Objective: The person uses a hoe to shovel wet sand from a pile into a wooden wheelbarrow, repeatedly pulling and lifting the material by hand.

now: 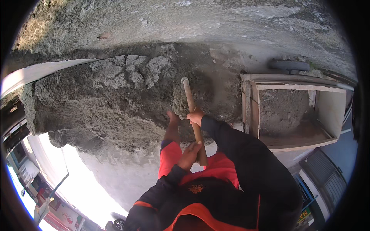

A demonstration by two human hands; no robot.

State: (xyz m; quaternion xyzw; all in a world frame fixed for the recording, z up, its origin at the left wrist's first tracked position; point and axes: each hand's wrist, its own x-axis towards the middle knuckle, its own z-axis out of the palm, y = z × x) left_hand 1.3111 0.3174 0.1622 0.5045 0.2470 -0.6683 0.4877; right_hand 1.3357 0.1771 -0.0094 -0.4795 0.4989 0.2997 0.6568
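Observation:
Both my hands grip the wooden handle of a hoe (pixel 196 133), which slants away from my body toward the heap. My left hand (pixel 190 154) is wrapped round the handle near its butt end, close to my lap. Farther up, my right hand (pixel 196 116) closes round the middle of the handle. The hoe's far end rests at a large pile of grey, damp-looking sand or mortar mix (pixel 104 111); its blade looks caked with the same stuff and is hard to make out. Paler wet lumps (pixel 133 71) lie on top of the pile.
My bare foot (pixel 173 115) stands at the pile's edge, left of the handle. A wooden-framed box screen (pixel 300 148) stands at the right, with grey material showing inside it. A rough wall (pixel 185 23) runs along the far side. Vehicles and a bright street lie lower left.

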